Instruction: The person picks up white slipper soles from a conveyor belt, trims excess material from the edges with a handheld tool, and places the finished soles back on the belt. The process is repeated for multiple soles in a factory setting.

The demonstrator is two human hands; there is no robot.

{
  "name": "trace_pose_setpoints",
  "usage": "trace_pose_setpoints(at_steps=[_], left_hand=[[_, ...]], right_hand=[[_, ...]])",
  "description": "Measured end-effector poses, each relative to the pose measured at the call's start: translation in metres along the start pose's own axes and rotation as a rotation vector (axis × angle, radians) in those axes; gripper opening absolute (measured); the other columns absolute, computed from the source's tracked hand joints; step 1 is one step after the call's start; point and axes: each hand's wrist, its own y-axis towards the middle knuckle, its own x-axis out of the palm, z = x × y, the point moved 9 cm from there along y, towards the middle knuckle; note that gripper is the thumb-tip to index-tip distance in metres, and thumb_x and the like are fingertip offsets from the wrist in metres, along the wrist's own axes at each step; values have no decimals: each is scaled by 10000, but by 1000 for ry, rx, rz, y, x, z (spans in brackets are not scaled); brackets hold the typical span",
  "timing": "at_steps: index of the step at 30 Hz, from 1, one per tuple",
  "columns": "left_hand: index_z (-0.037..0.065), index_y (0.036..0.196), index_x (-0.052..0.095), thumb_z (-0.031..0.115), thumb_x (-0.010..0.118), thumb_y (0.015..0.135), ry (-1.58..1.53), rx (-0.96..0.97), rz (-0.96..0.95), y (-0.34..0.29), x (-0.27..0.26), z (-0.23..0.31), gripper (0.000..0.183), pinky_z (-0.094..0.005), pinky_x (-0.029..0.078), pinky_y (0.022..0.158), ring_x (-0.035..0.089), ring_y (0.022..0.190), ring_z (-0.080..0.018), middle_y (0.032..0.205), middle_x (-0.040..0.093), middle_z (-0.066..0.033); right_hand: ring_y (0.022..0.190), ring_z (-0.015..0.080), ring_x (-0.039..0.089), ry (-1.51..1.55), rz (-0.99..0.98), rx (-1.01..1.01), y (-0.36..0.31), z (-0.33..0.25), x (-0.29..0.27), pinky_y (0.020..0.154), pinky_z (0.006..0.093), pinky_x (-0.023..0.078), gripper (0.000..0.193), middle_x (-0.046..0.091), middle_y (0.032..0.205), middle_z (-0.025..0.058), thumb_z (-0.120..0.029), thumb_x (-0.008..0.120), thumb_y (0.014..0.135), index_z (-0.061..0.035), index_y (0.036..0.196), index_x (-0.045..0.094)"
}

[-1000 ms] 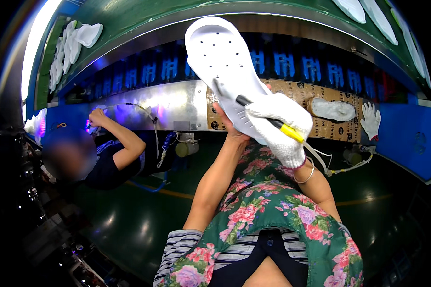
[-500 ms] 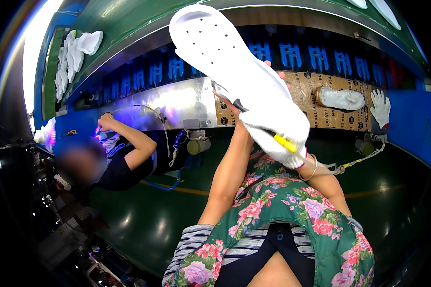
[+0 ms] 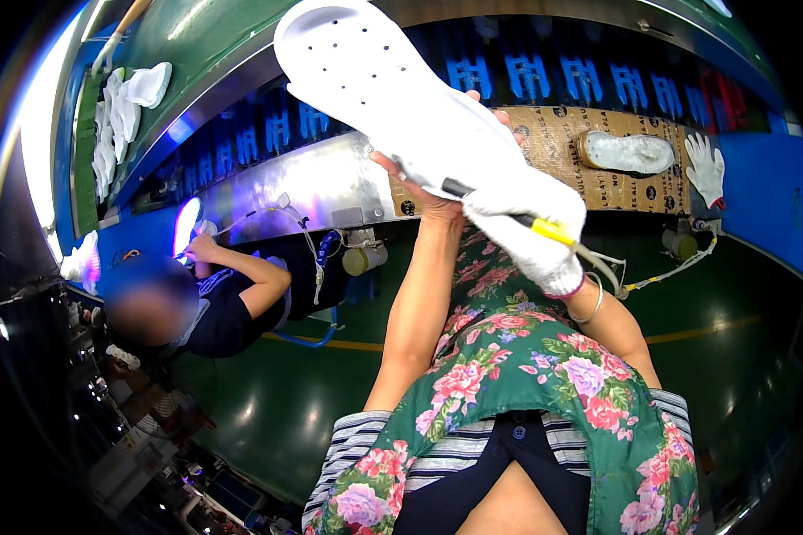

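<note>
A white clog-style shoe (image 3: pixel 375 80), its toe dotted with small holes, is held up before me, toe toward the upper left. My bare left hand (image 3: pixel 433 198) grips it from beneath, with fingertips showing past its far side. My right hand (image 3: pixel 544 227), in a white knit glove, is closed around a slim corded tool (image 3: pixel 555 234) with a dark body and a yellow band. Its dark front part reaches the shoe's near side by the heel; the very tip cannot be made out. A cord trails from its back end toward the lower right.
Beyond the shoe runs a metal ledge (image 3: pixel 330 183) with cardboard (image 3: pixel 544 147) on it. A worn, pale shoe form (image 3: pixel 629 152) and a white glove (image 3: pixel 705 169) lie at right. Blue racks (image 3: pixel 526 78) line the back. A co-worker (image 3: pixel 232 299) sits at left, near white shoe parts (image 3: pixel 116 116).
The shoe and both hands have shifted slightly left in view, and the tool lies flatter. The surroundings have shifted too. At left, the co-worker's hand is lower, beside a brightly lit white piece.
</note>
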Motion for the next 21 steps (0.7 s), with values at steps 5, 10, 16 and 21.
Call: trace_pose_setpoints(at_steps=[5,10,16,21], left_hand=[[149,1490,418,1002,444,651,12,16,2,0,5,4,1197,-722,482,925,592,1163,-444,1343,560,-154],[161,1507,418,974,498,658,-28,-20,-78,7,5,-2,1178,-732,461,943,566,1193,-455,1393,543,-165],[171,1510,421,954,520,676,19,108,-131,-1,13,27,1148,-741,423,983,528,1236,-466,1436,521,-164],[176,1520,404,931,525,707,-64,-16,-174,13,13,4,1116,-744,405,1004,509,1258,-471,1478,488,-156]], right_hand=[[824,249,710,-419,-11,-351,-7,-35,0,757,352,546,205,746,883,61,-25,811,740,-89,934,791],[811,252,719,-325,6,-242,-11,-14,-23,748,334,547,168,751,885,83,-20,806,755,-65,914,781],[919,248,722,-206,-182,-213,-9,-34,16,802,355,548,191,763,955,61,-43,803,763,-114,940,796],[816,241,705,-327,-3,-234,-13,-8,-24,741,342,545,206,749,900,70,-19,801,765,-101,953,790]])
